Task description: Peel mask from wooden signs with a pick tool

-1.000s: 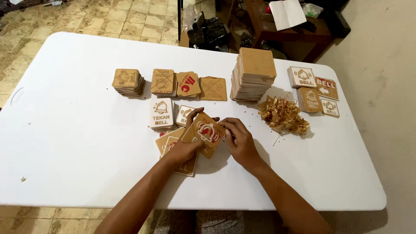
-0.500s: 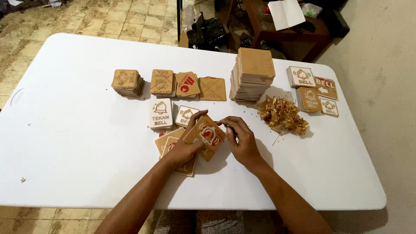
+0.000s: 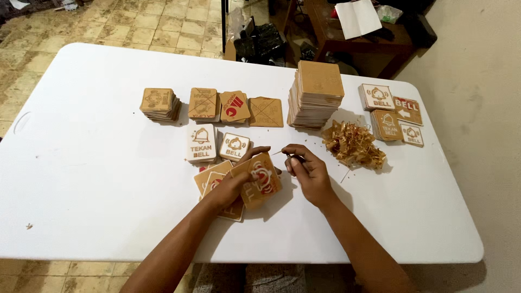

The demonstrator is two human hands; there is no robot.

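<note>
Near the front-middle of the white table [image 3: 97,179], seen from the head camera, the left hand [image 3: 230,187] is holding a square wooden tile [image 3: 260,179] with a red-and-white cutout design, fingers wrapped over its left edge so it's tipped up off the surface, lying just above a couple of similar tiles [image 3: 214,182]. Right hand [image 3: 306,171] sits just to the right of that tile, fingers pinched narrow on a thin pick [image 3: 282,154], looks like a sliver or needle, too small to say which. Tile lies left of the pinch, nearly touching, and the tip points left toward the tile's top corner. So the right hand's the nearer one to the design. Behind it there's a heap of scrap shavings [image 3: 353,145] and a tall stack of blanks [image 3: 317,95].
</note>
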